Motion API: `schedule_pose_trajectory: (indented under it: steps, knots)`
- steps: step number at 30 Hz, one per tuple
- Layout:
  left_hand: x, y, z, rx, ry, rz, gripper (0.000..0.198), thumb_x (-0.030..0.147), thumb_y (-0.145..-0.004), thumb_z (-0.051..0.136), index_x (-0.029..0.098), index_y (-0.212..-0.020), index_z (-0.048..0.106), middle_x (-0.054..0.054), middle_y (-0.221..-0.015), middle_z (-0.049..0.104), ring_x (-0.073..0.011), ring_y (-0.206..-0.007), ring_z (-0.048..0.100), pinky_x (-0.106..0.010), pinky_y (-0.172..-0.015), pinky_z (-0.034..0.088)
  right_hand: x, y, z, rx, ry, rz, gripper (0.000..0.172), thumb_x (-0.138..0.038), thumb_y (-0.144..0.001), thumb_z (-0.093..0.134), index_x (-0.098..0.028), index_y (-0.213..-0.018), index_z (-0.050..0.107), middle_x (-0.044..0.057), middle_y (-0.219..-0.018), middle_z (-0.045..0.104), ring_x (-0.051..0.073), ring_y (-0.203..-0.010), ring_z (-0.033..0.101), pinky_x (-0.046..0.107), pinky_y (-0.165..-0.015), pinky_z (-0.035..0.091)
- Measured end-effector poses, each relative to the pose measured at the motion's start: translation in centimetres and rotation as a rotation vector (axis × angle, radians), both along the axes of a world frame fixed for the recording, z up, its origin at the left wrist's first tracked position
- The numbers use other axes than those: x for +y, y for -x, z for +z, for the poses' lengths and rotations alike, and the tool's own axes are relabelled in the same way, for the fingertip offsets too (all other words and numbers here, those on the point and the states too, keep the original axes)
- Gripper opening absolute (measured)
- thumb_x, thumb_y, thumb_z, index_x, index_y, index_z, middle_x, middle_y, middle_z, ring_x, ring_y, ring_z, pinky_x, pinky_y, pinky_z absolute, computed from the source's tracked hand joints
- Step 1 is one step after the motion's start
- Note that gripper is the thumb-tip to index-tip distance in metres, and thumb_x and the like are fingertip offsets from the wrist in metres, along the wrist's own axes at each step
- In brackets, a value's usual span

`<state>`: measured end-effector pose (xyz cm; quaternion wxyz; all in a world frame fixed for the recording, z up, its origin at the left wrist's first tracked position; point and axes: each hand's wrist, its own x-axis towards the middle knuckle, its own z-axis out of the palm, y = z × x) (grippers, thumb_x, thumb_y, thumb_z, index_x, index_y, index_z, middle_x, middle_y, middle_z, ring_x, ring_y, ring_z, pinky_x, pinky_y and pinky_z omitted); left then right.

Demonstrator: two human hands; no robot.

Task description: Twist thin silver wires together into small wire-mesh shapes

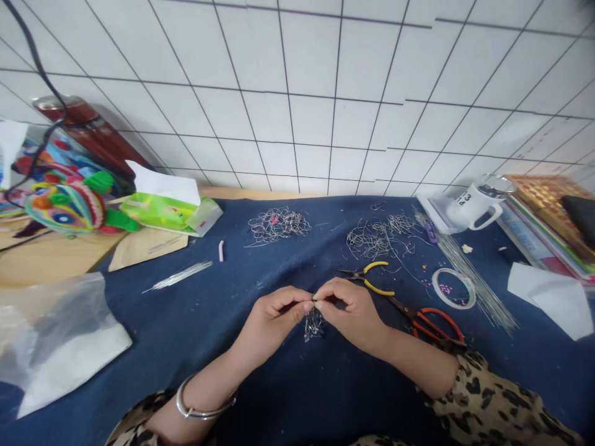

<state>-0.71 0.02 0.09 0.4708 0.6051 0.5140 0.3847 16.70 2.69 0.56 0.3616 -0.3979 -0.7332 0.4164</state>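
Observation:
My left hand point(279, 313) and my right hand point(351, 310) meet at their fingertips over the dark blue cloth point(223, 316). Each one pinches at the top of a small bundle of bent silvery wire point(315, 324), which hangs or lies just below the fingers. Its exact form is too fine to make out. Right beside my right hand lie yellow-handled pliers point(377, 282). Red-handled scissors point(430, 322) rest near my right forearm. Two tangles of wire, one on the left point(279, 225) and one on the right point(379, 235), sit farther back.
On the right are straight wires point(483, 291), a ring-shaped dish point(473, 288) with pink beads, a white mug point(478, 201) and stacked books point(539, 229). Leftward lie thin wires point(181, 275), a green tissue pack point(160, 209), a plastic bag point(69, 334), a colourful toy point(69, 207) and a red flask point(100, 136).

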Motion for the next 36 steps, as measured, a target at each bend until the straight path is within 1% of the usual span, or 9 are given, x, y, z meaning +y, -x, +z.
schedule_pose_trajectory:
  steps: [5,11,16,22,25,28,31,34,36]
  knots:
    - [0.3,0.2,-0.2,0.05,-0.032,-0.046,0.017,0.03,-0.084,0.055,0.016,-0.078,0.063,-0.001,-0.07,0.056,-0.0124,-0.067,0.051,-0.023,-0.062,0.04,0.1,-0.1,0.4,-0.035,0.056,0.03,0.011,-0.012,-0.076,0.055,-0.018,-0.076,0.063,0.0,-0.075,0.059,0.011,-0.069,0.054,0.024,-0.067,0.043]
    - [0.2,0.0,-0.7,-0.02,-0.046,-0.072,0.016,0.028,-0.085,0.053,0.015,-0.077,0.057,0.0,-0.071,0.051,-0.0117,-0.067,0.047,-0.023,-0.063,0.039,0.3,-0.2,0.2,0.182,0.421,0.087,0.005,-0.019,-0.075,0.06,-0.017,-0.08,0.061,-0.002,-0.069,0.057,0.009,-0.062,0.053,0.021,-0.059,0.043]
    - [0.2,0.1,-1.3,-0.163,-0.035,-0.115,0.015,0.028,-0.085,0.052,0.015,-0.078,0.055,-0.001,-0.072,0.049,-0.0116,-0.066,0.045,-0.024,-0.063,0.039,0.3,-0.1,-0.2,0.349,0.605,0.111,0.011,-0.023,-0.072,0.066,-0.015,-0.078,0.061,-0.003,-0.063,0.057,0.008,-0.058,0.054,0.022,-0.059,0.045]
    - [-0.2,-0.2,-1.3,-0.083,-0.122,-0.01,0.013,0.023,-0.086,0.051,0.016,-0.076,0.053,0.0,-0.071,0.049,-0.0112,-0.065,0.045,-0.024,-0.062,0.038,0.7,-0.2,0.3,0.436,0.691,0.137,0.014,-0.023,-0.07,0.067,-0.014,-0.08,0.061,-0.003,-0.065,0.059,0.008,-0.059,0.057,0.023,-0.062,0.046]
    - [-0.5,-0.6,-1.0,-0.034,-0.166,0.028,0.013,0.023,-0.087,0.048,0.017,-0.076,0.052,0.0,-0.071,0.048,-0.0114,-0.065,0.044,-0.024,-0.063,0.037,0.9,-0.4,0.7,0.364,0.648,0.151,0.011,-0.019,-0.071,0.064,-0.015,-0.08,0.06,-0.003,-0.066,0.058,0.008,-0.06,0.057,0.023,-0.061,0.046]
    - [-0.7,-0.9,-0.9,0.002,-0.222,0.05,0.01,0.021,-0.086,0.048,0.017,-0.078,0.053,-0.001,-0.073,0.049,-0.0123,-0.067,0.047,-0.025,-0.065,0.039,0.8,-0.5,1.2,0.214,0.523,0.153,0.008,-0.015,-0.071,0.06,-0.015,-0.079,0.06,-0.003,-0.065,0.056,0.008,-0.057,0.052,0.02,-0.055,0.042]
    - [-1.0,-1.0,-1.1,0.077,-0.327,0.084,0.007,0.018,-0.083,0.051,0.018,-0.077,0.054,-0.001,-0.072,0.051,-0.0135,-0.068,0.049,-0.026,-0.065,0.04,0.6,-0.5,1.7,-0.018,0.277,0.11,0.012,-0.009,-0.071,0.055,-0.017,-0.077,0.062,-0.002,-0.066,0.057,0.009,-0.059,0.051,0.02,-0.055,0.041]
    - [-1.2,-1.1,-1.4,0.153,-0.422,0.106,0.007,0.013,-0.08,0.053,0.018,-0.076,0.055,-0.002,-0.071,0.052,-0.0144,-0.068,0.05,-0.027,-0.065,0.041,0.4,-0.5,1.7,-0.193,-0.017,0.088,0.021,-0.004,-0.072,0.05,-0.018,-0.078,0.064,0.0,-0.072,0.061,0.012,-0.069,0.055,0.023,-0.065,0.043]
    - [-1.3,-1.2,-1.3,0.173,-0.464,0.101,0.01,0.01,-0.079,0.053,0.019,-0.079,0.056,-0.002,-0.072,0.054,-0.015,-0.07,0.052,-0.028,-0.067,0.042,0.4,-0.6,1.5,-0.252,-0.146,0.086,0.023,-0.003,-0.073,0.048,-0.018,-0.08,0.064,0.002,-0.076,0.062,0.013,-0.074,0.056,0.025,-0.07,0.044]
